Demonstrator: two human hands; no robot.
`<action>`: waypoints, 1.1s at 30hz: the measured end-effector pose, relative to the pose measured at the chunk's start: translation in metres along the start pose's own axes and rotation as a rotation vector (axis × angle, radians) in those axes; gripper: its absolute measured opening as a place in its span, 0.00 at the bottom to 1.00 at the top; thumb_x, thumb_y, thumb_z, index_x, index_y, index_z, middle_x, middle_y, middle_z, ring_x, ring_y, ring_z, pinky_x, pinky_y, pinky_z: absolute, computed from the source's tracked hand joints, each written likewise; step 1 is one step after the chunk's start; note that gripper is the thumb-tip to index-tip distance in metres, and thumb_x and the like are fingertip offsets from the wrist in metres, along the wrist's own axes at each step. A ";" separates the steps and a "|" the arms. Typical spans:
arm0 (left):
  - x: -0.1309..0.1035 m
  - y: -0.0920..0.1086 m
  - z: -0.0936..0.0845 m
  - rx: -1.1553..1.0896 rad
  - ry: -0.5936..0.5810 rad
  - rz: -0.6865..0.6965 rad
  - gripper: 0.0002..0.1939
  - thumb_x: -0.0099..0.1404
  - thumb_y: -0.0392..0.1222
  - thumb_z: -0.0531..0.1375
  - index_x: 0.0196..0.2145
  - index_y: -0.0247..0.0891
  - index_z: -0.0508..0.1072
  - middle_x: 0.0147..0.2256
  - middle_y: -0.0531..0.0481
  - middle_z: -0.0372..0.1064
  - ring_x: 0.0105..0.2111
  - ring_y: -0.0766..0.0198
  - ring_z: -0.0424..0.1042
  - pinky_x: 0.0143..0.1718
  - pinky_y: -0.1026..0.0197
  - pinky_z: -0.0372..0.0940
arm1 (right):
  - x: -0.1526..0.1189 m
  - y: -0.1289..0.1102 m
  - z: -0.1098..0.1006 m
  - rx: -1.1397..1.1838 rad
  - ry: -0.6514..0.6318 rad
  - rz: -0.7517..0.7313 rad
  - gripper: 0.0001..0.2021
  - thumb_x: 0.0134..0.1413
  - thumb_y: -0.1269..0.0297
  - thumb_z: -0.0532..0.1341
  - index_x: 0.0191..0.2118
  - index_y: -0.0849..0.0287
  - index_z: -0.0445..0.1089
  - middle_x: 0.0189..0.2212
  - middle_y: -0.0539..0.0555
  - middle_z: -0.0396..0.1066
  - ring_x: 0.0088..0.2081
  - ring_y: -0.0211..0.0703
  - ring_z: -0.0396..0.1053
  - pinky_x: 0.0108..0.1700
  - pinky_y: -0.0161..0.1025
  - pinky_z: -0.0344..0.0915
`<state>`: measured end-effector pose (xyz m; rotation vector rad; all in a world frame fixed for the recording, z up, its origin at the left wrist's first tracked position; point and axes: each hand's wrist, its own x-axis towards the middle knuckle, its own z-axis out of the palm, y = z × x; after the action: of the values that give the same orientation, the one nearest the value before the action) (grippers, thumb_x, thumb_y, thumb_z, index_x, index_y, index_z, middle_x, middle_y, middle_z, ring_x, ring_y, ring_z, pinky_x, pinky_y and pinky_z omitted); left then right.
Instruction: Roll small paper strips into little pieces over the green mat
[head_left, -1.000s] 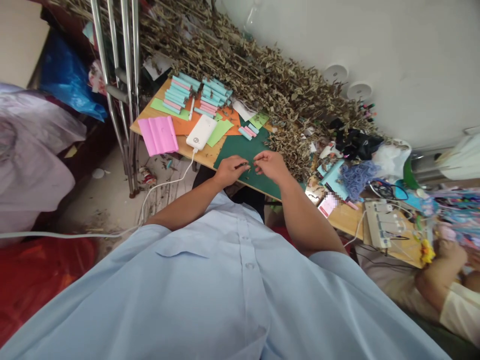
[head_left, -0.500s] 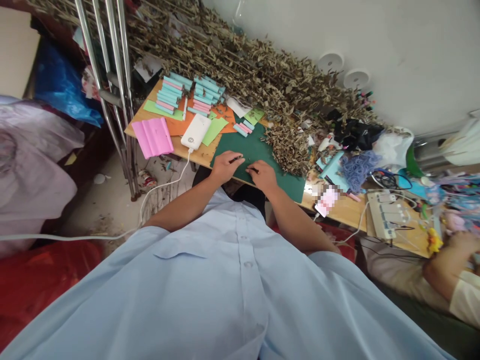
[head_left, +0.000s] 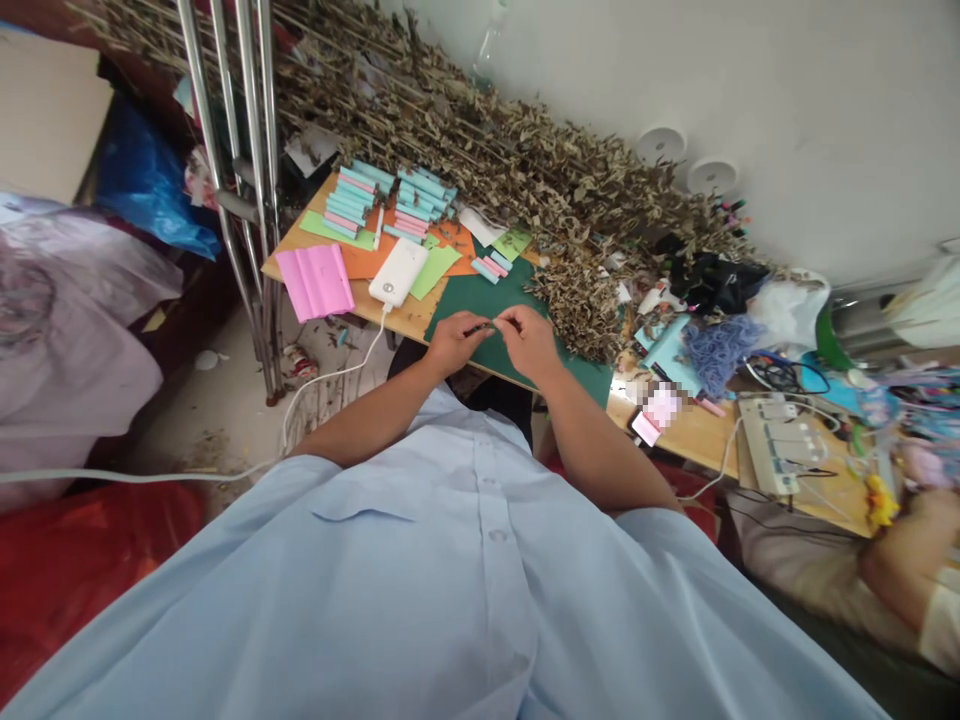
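My left hand (head_left: 455, 342) and my right hand (head_left: 529, 343) meet over the front of a green cutting mat (head_left: 465, 300). Both are closed, thumbs and fingers pinched together, with the fingertips nearly touching. Something small and dark shows at the left fingertips; it is too small to name. What the right fingertips pinch is hidden. Beyond the hands lie a few short pink and blue paper rolls (head_left: 491, 267). To the right of them, a heap of dry leaves (head_left: 577, 310) covers part of the mat.
Stacked paper rolls (head_left: 349, 205) and a white power bank (head_left: 398, 272) with a cable sit at the left, near a pink folded sheet (head_left: 315, 282). Metal crutches (head_left: 259, 150) stand beside the table. Dried stalks (head_left: 480, 150) line the wall. A power strip (head_left: 769, 440) and another person's arm (head_left: 911, 550) are at right.
My hands have come together; the right hand has moved up and left so its fingertips meet the left ones. The whole view has shifted slightly.
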<state>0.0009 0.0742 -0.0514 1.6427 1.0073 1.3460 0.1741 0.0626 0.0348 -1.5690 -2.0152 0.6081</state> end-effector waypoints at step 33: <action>-0.001 -0.004 0.002 0.020 -0.022 0.064 0.07 0.68 0.42 0.65 0.38 0.38 0.83 0.36 0.45 0.78 0.38 0.61 0.77 0.43 0.58 0.71 | 0.022 -0.025 -0.010 -0.053 -0.165 0.160 0.16 0.51 0.72 0.63 0.47 0.54 0.71 0.31 0.49 0.78 0.36 0.45 0.75 0.42 0.40 0.69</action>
<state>0.0022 0.0745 -0.0558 1.7139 0.9662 1.3605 0.1569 0.0789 0.0609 -1.7754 -2.0519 0.7736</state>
